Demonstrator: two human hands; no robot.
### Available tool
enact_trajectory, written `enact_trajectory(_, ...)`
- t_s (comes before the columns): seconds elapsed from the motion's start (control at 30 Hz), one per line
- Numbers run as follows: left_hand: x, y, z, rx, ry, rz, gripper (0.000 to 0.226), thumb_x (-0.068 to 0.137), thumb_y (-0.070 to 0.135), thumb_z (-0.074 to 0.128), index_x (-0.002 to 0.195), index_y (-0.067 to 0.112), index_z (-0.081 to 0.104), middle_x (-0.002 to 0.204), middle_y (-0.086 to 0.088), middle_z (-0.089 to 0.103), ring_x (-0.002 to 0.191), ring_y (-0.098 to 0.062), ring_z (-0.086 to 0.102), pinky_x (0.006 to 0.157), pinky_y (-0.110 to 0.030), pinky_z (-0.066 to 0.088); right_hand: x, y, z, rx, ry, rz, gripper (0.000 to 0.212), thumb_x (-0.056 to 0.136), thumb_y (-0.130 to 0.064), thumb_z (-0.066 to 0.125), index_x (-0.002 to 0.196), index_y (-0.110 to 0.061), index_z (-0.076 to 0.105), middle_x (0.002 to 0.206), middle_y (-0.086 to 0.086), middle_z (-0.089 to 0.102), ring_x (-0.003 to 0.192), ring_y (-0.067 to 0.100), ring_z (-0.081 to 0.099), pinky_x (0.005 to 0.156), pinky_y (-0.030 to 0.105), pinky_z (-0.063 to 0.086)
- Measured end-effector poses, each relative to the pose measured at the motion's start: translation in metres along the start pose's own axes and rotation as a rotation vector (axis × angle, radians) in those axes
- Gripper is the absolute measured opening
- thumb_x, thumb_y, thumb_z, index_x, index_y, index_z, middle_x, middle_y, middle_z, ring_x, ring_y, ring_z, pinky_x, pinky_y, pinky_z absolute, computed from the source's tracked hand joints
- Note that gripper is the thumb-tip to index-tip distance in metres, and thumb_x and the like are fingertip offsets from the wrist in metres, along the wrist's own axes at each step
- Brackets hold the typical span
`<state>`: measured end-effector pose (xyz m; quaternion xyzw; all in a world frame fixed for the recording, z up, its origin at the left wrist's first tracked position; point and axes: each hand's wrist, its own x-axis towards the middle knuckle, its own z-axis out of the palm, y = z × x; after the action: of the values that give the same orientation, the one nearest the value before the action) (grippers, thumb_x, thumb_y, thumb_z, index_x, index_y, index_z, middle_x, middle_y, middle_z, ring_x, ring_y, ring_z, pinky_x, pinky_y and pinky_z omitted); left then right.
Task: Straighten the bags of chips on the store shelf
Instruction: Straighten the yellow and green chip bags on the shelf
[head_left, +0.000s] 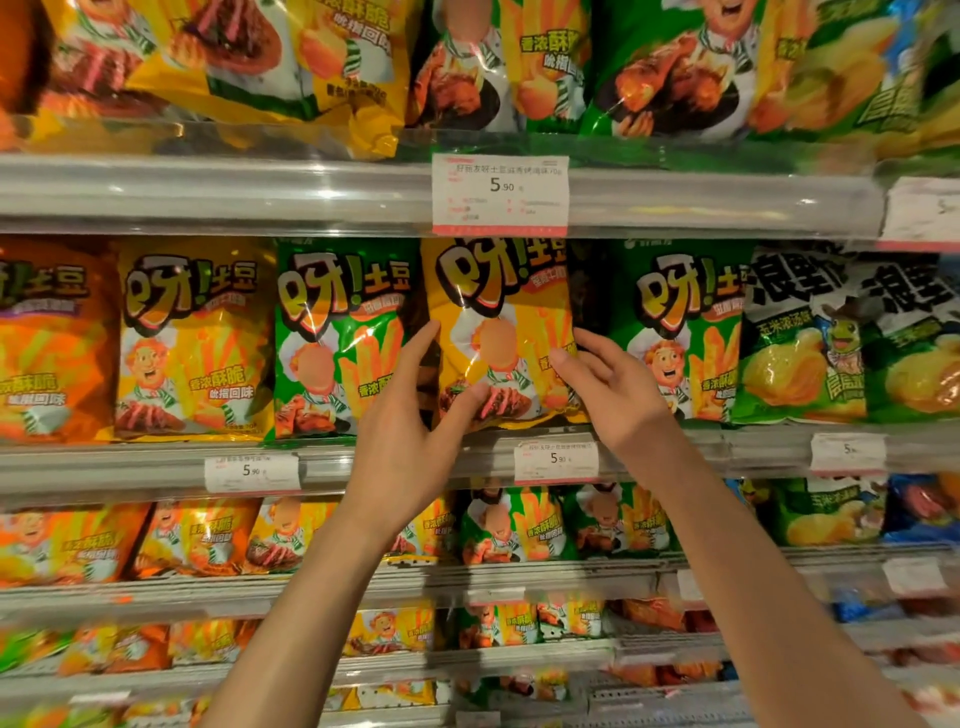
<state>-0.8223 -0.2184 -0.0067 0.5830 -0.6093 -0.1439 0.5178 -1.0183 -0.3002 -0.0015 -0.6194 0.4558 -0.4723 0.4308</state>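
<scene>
Yellow chip bag: the yellow chip bag (501, 332) I'm handling is glossy, with big cartoon lettering across the top, a chef figure in the middle, fries to the right and grilled meat at the bottom; light glares off its film.
Where it is: on the middle shelf (156, 467), front row, between two green bags, its bottom edge at the shelf lip just above a price tag (556, 462).
My left hand: my left hand (410, 421) holds the bag's left edge — fingers up along the side, thumb pressed on the lower front over the meat picture.
My right hand: my right hand (608, 384) grips the bag's right edge, thumb on the front, fingers curled behind the side.
Neighbours: a green chip bag (337, 338) stands just left, partly hidden by my left fingers; another green bag (680, 332) stands right, with a dark gap between it and my bag. Further left stand a second yellow bag (192, 338) and an orange one (52, 343); far right, black-and-green corn chip bags (800, 338).
Above and below: the upper shelf's large price label (500, 193) hangs just over my bag's top; lower shelves hold smaller bags of the same brand, blurred.
Orientation: upright, long axis vertical, front facing me — its top leans slightly left.
</scene>
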Motion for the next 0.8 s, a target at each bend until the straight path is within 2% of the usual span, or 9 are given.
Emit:
enact_trajectory(0.17, -0.002, 0.006, 0.004, -0.048, -0.005, -0.034, 0.082, 0.089, 0.057, 0.065, 0.158, 0.037, 0.024, 0.109, 0.032, 0.055, 0.097, 0.001, 0.064, 0.084, -0.026, 0.054, -0.007, -0.007, -0.008, 0.052, 0.033, -0.032, 0.044, 0.094, -0.034, 0.067, 0.135, -0.021, 0.056, 0.121, -0.009, 0.067, 0.103, -0.011, 0.064, 0.084, 0.007, 0.05)
enact_trajectory(0.27, -0.007, 0.011, 0.009, -0.077, -0.048, -0.067, 0.076, 0.088, 0.062, 0.06, 0.154, 0.037, 0.032, 0.119, 0.025, 0.062, 0.105, 0.002, 0.064, 0.089, -0.023, 0.053, -0.02, -0.003, -0.015, 0.047, 0.028, -0.048, 0.033, 0.094, -0.033, 0.067, 0.126, -0.027, 0.06, 0.118, -0.013, 0.068, 0.108, -0.008, 0.063, 0.092, 0.012, 0.051)
enact_trajectory(0.33, -0.013, 0.014, 0.014, -0.086, -0.088, -0.089, 0.063, 0.086, 0.065, 0.056, 0.144, 0.049, 0.036, 0.123, 0.032, 0.058, 0.111, 0.011, 0.058, 0.09, -0.016, 0.047, -0.03, 0.002, -0.02, 0.027, 0.018, -0.046, 0.021, 0.095, -0.029, 0.066, 0.113, -0.037, 0.059, 0.11, -0.023, 0.066, 0.102, -0.017, 0.062, 0.087, 0.007, 0.049)
enact_trajectory(0.43, -0.022, 0.017, 0.018, -0.087, -0.098, -0.147, 0.063, 0.088, 0.063, 0.059, 0.144, 0.05, 0.032, 0.109, 0.046, 0.045, 0.098, 0.028, 0.047, 0.084, -0.013, 0.042, -0.045, 0.007, -0.023, 0.003, 0.01, -0.036, 0.023, 0.095, -0.032, 0.066, 0.115, -0.039, 0.057, 0.104, -0.033, 0.061, 0.091, -0.027, 0.057, 0.076, -0.001, 0.044)
enact_trajectory(0.5, -0.025, 0.016, 0.018, -0.082, -0.12, -0.171, 0.072, 0.087, 0.063, 0.06, 0.148, 0.041, 0.03, 0.103, 0.043, 0.049, 0.087, 0.029, 0.053, 0.081, -0.019, 0.049, -0.055, 0.008, -0.025, -0.028, 0.0, -0.011, 0.026, 0.095, -0.035, 0.065, 0.12, -0.039, 0.057, 0.101, -0.036, 0.062, 0.087, -0.029, 0.056, 0.07, -0.004, 0.041)
enact_trajectory(0.57, -0.026, 0.016, 0.014, -0.094, -0.139, -0.179, 0.075, 0.084, 0.064, 0.062, 0.147, 0.037, 0.03, 0.097, 0.036, 0.058, 0.083, 0.025, 0.058, 0.082, -0.028, 0.056, -0.066, 0.003, -0.022, -0.067, -0.018, 0.016, 0.017, 0.097, -0.032, 0.063, 0.106, -0.045, 0.057, 0.086, -0.041, 0.066, 0.084, -0.028, 0.057, 0.067, -0.005, 0.04)
enact_trajectory(0.63, -0.026, 0.012, 0.006, -0.108, -0.147, -0.179, 0.077, 0.082, 0.065, 0.064, 0.146, 0.041, 0.028, 0.098, 0.039, 0.056, 0.081, 0.026, 0.058, 0.078, -0.016, 0.053, -0.074, 0.002, -0.017, -0.083, -0.017, 0.011, 0.018, 0.096, -0.03, 0.064, 0.103, -0.046, 0.058, 0.087, -0.04, 0.069, 0.086, -0.019, 0.064, 0.067, -0.001, 0.043)
enact_trajectory(0.73, -0.028, 0.006, -0.018, -0.131, -0.14, -0.183, 0.075, 0.085, 0.059, 0.066, 0.146, 0.048, 0.024, 0.091, 0.057, 0.045, 0.085, 0.039, 0.044, 0.07, 0.009, 0.034, -0.085, -0.005, 0.003, -0.099, 0.009, -0.005, 0.028, 0.091, -0.041, 0.067, 0.118, -0.04, 0.061, 0.098, -0.026, 0.074, 0.091, -0.01, 0.066, 0.071, 0.004, 0.045)
enact_trajectory(0.8, -0.028, -0.003, -0.041, -0.153, -0.131, -0.153, 0.082, 0.081, 0.064, 0.063, 0.151, 0.044, 0.026, 0.102, 0.064, 0.041, 0.102, 0.039, 0.041, 0.083, 0.009, 0.029, -0.087, -0.011, 0.025, -0.08, -0.013, 0.006, 0.044, 0.087, -0.048, 0.07, 0.127, -0.034, 0.06, 0.11, -0.017, 0.073, 0.098, -0.005, 0.068, 0.082, 0.014, 0.048)
